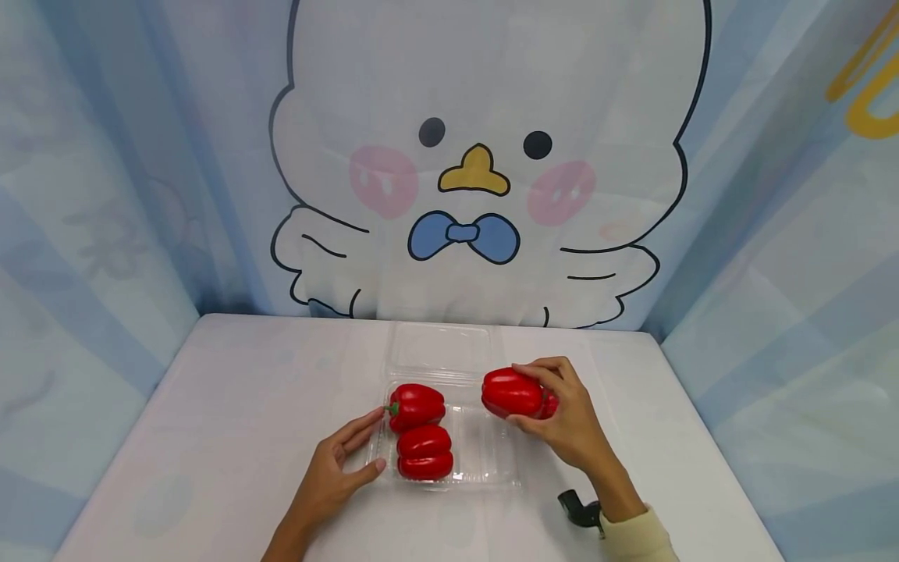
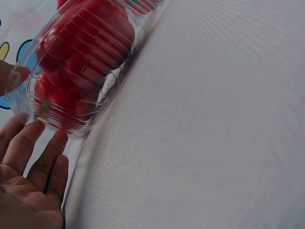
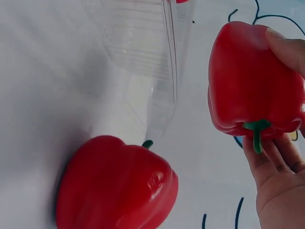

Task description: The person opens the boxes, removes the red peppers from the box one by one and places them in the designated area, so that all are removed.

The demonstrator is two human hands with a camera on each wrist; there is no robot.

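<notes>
My right hand [image 1: 565, 414] holds a red bell pepper [image 1: 511, 392] between thumb and fingers, over the right part of a clear plastic container [image 1: 485, 453]. Its green stem shows in the right wrist view, pointing toward the palm side. Two other red bell peppers lie in the container's left part: one [image 1: 417, 410] with its stem to the left, the other [image 1: 424, 453] nearer me. At the container's left side is my left hand [image 1: 340, 460], fingers extended and thumb apart. In the left wrist view its fingertips [image 2: 35, 126] reach the container's edge.
Another red bell pepper [image 3: 116, 186] lies on the white table right of the container, mostly hidden behind the held one in the head view. The container's clear lid [image 1: 441, 347] lies folded back. A curtain [image 1: 463, 297] with a cartoon bird stands behind the table.
</notes>
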